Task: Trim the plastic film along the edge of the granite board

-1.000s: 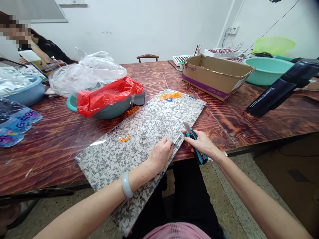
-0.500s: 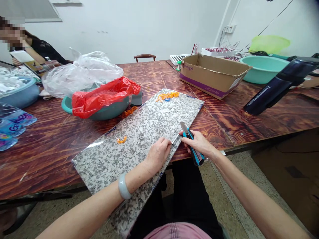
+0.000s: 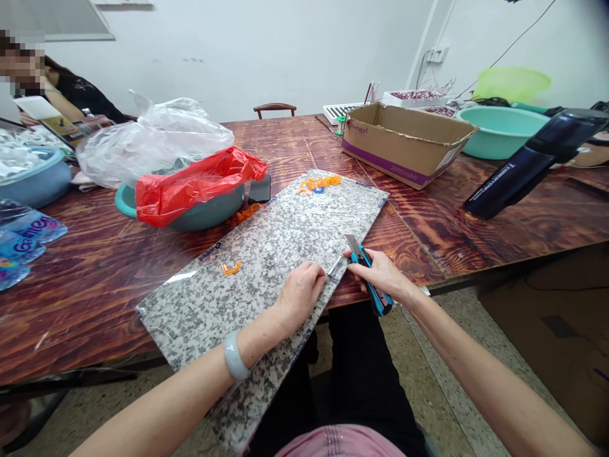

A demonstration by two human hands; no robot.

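My right hand is wrapped round a blue and black utility knife, its blade out and pointing away from me. Between my hands a small silvery tube-like piece lies at the edge of a grey speckled stone-look board. My left hand, with a pale bangle at the wrist, rests on the board, fingers pinched at the near end of that piece. The right fingertips are close to its other end. A small orange plastic piece lies on the board to the left.
More orange pieces and a blue ring lie at the board's far end. A basin with a red bag stands left, a cardboard box and dark flask right. A person sits at the far left.
Almost nothing differs. The view has shifted slightly, and both hands keep nearly the same place around the silvery piece.
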